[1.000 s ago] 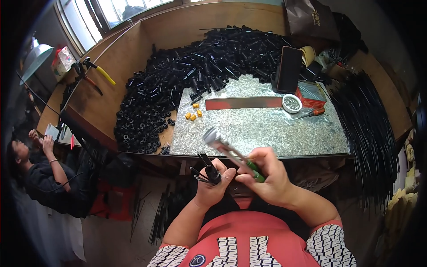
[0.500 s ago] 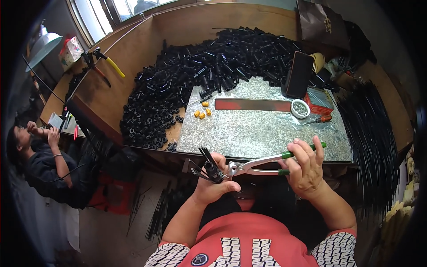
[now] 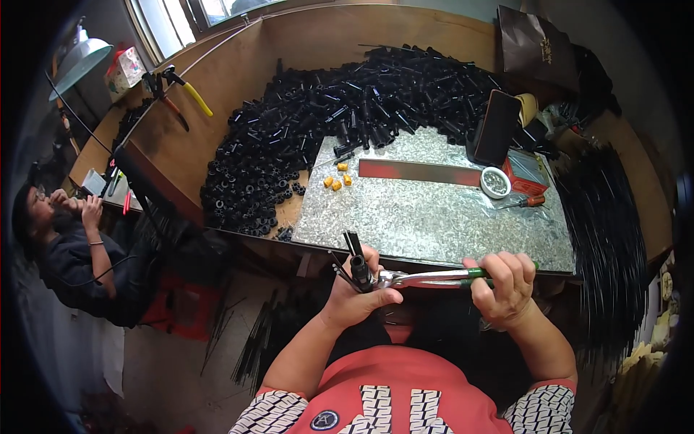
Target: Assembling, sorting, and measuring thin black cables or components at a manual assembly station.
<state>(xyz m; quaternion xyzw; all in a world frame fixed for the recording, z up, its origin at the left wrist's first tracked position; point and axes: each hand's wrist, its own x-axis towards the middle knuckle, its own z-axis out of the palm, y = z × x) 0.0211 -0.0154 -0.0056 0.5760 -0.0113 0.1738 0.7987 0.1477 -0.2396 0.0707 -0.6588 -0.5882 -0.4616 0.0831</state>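
Green-handled pliers (image 3: 405, 280) near front edge of speckled slab (image 3: 434, 226).

Coral-red top (image 3: 401, 372) at six o'clock, round dark badge (image 3: 324, 419); sleeves (image 3: 542, 406) patterned black-on-white, right one toward five o'clock.

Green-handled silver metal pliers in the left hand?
No, the right hand grips the green-handled silver metal pliers, while the left hand holds a black tubular part.
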